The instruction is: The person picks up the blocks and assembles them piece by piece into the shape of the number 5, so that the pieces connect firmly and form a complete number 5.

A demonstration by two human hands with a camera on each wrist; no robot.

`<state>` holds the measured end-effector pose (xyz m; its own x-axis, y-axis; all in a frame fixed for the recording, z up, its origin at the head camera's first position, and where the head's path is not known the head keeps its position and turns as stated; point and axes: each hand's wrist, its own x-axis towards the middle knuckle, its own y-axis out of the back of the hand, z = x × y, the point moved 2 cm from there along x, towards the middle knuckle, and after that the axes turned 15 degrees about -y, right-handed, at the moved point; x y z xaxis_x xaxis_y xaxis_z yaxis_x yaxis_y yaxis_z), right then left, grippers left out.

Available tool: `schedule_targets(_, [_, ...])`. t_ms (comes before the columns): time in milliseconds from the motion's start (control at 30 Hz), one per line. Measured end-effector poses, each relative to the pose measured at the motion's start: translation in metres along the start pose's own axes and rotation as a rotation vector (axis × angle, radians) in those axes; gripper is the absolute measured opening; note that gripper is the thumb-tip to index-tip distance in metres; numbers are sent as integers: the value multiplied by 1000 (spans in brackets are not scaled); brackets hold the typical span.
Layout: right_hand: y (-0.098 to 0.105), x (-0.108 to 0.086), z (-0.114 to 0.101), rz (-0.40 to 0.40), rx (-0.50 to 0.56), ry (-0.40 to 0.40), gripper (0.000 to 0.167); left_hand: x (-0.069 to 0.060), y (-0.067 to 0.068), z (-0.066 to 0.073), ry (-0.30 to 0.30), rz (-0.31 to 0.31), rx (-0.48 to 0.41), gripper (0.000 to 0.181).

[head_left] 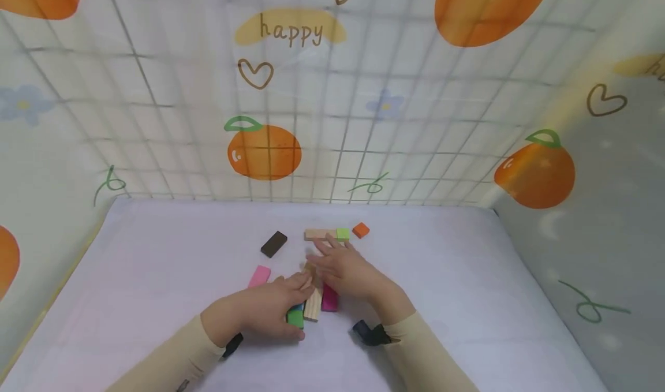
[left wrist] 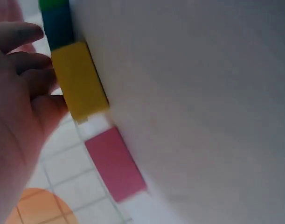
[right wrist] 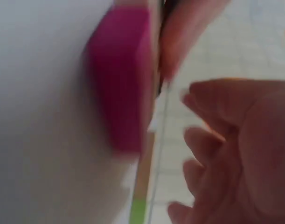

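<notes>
My left hand [head_left: 269, 305], fingers loosely bent, touches the yellow block [left wrist: 80, 80]. My right hand [head_left: 350, 271], fingers spread and holding nothing, is near the magenta block [head_left: 329, 299].

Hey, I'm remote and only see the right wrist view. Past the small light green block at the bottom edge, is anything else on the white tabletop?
Observer: Yes, the head view shows a small orange block just right of the small light green block, not touching it.
Operator: And what is by the left hand?
Observer: The left wrist view shows a yellow rectangular block close beside it.
Operator: Anything near that?
Observer: A pink rectangular block, with a gap between them.
</notes>
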<state>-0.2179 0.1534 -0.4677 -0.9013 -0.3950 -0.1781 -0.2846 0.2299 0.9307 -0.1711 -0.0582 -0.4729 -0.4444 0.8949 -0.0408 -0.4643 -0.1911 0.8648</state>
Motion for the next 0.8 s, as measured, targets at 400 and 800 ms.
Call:
schedule_targets(400, [-2,-9,-19,-156,30,12,38,-3,38,-36,386,219,242,39])
schedule_targets(800, [27,-23,8,1,-198,-289,25,22,27,-28,442,119,274,54])
